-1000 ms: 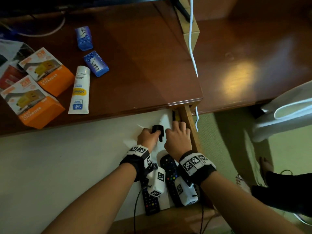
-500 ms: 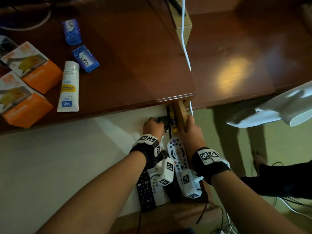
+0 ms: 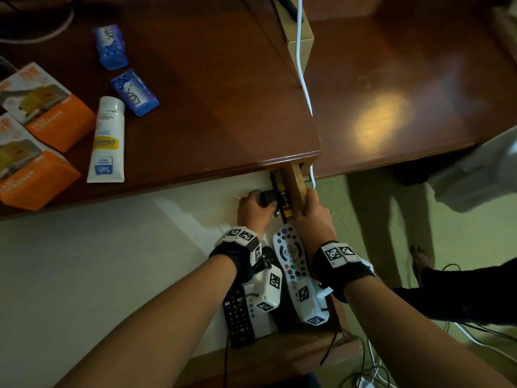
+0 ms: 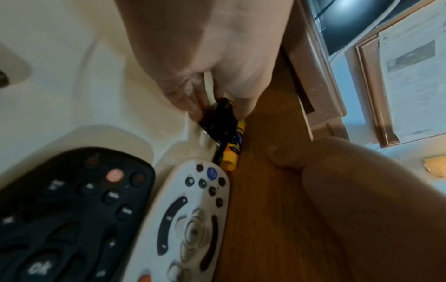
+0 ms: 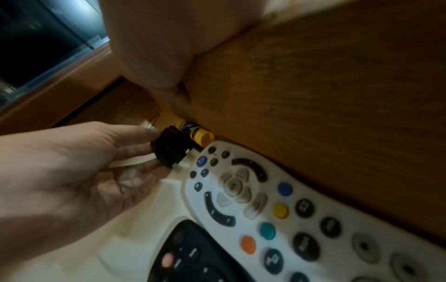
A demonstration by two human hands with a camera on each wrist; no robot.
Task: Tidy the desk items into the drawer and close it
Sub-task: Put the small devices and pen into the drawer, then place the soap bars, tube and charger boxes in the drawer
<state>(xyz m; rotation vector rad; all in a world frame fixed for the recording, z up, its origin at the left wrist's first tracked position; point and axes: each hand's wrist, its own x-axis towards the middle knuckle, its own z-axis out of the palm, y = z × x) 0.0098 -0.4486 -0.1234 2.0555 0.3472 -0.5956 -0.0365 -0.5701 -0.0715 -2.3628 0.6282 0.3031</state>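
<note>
Head cam alone shows the desk [image 3: 212,88]: orange boxes [image 3: 53,107], white tube [image 3: 107,141], blue packs [image 3: 134,92] on top. Wrist cams show inside the open drawer [image 3: 296,189]. Left hand [image 3: 256,210] pinches a small black plug adapter [image 4: 218,118], metal pins showing, fingertips [image 5: 147,148] clamped on both sides, just above the drawer floor, beside a yellow glue stick [image 4: 233,150] & white remote [image 5: 253,190]. Right hand [image 3: 313,217] grips the drawer's wooden side wall.

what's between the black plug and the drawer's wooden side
A yellow glue stick and a thin black pen lie along the drawer side, right beside the plug that the left hand pinches. The left wrist view shows it best.
</note>
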